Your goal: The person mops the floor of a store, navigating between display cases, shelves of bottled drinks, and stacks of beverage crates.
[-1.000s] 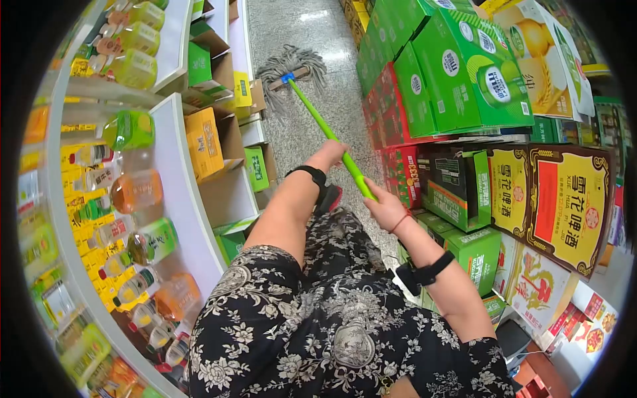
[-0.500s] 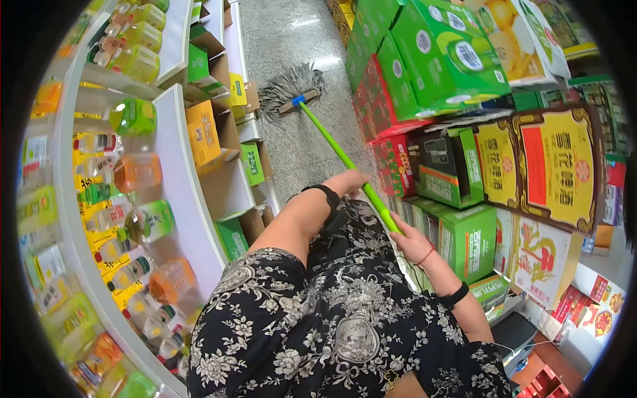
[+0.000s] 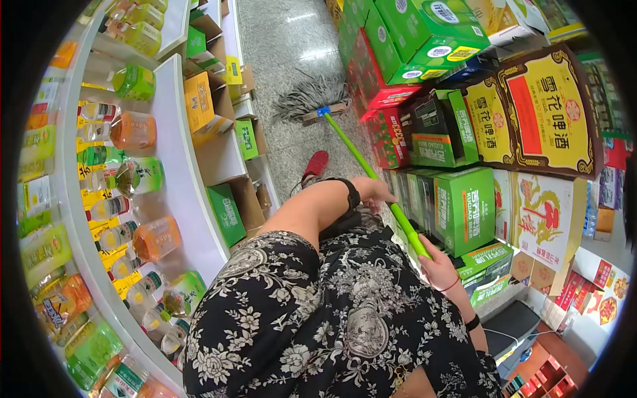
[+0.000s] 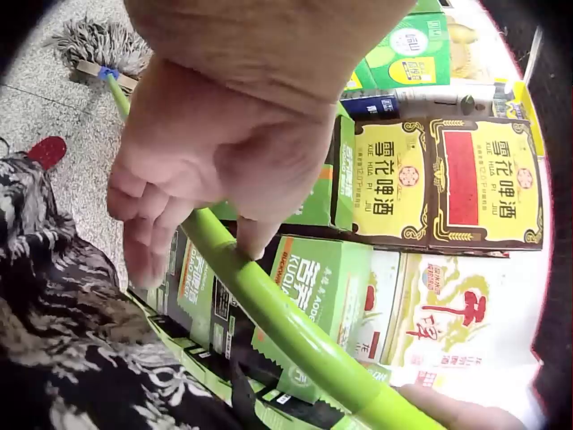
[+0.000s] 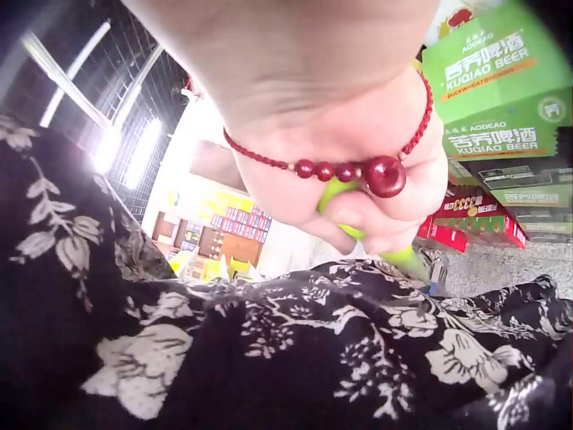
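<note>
A green mop handle (image 3: 358, 156) slants from the grey string mop head (image 3: 310, 96) on the floor towards the body. The left hand (image 3: 373, 192) grips it partway up; in the left wrist view this hand (image 4: 219, 148) has the handle (image 4: 295, 336) between thumb and fingers. The right hand (image 3: 439, 266) holds the handle close to its near end. In the right wrist view the right hand (image 5: 349, 193), below a red beaded bracelet (image 5: 336, 170), has its fingers curled round the green handle (image 5: 407, 262).
Shelves of bottles (image 3: 136, 129) and open cartons line the left side. Stacked drink cartons (image 3: 464, 212) line the right, close to the hands and handle. Speckled floor (image 3: 265, 50) runs between them, with a red shoe (image 3: 317, 163) below the mop head.
The mop head has swept rightwards and lies near the red cartons. Both hands have moved right and down in the head view, still on the handle. The red shoe shows more plainly.
</note>
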`<action>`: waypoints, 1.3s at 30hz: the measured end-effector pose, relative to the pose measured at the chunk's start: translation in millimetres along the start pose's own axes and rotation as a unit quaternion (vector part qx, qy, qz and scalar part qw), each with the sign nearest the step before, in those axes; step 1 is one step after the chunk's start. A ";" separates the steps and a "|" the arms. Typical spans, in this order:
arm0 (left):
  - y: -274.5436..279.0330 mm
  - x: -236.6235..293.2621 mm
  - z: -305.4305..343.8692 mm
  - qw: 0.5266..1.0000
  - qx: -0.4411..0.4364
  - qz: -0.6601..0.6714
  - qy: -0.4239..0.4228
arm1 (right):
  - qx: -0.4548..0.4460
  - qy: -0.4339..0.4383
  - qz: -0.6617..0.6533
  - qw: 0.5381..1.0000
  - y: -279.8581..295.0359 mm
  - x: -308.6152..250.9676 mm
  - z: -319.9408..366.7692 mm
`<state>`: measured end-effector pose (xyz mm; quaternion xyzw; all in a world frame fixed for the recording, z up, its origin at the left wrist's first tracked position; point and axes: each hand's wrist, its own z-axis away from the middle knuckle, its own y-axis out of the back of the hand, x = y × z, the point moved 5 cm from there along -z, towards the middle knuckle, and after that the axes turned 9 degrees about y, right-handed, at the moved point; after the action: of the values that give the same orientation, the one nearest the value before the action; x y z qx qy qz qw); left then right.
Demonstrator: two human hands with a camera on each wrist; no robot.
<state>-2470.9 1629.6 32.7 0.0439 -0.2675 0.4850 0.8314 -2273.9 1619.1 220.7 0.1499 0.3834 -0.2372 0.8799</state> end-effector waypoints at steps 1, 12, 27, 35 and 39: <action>9.3 -1.0 4.4 1.000 0.001 0.001 0.000 | -0.001 0.001 0.000 1.000 -3.6 -11.1 -7.7; 304.5 -52.5 -30.8 0.913 0.262 0.259 -0.176 | 0.020 0.074 0.005 0.997 -64.0 -147.9 -273.3; 465.8 -24.0 92.1 0.882 0.330 0.307 -0.135 | 0.037 0.046 0.088 0.994 -78.6 -275.4 -485.1; 371.9 -13.2 93.2 0.981 0.140 0.111 -0.079 | 0.015 0.033 0.030 0.999 -65.5 -212.5 -370.6; 334.4 14.1 127.4 0.998 0.037 0.052 -0.011 | -0.003 -0.019 -0.061 0.998 -48.3 -255.4 -297.6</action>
<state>-2794.3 1774.1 85.9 0.0664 -0.2602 0.5365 0.8001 -2630.8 1788.3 210.6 0.1188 0.3760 -0.2923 0.8712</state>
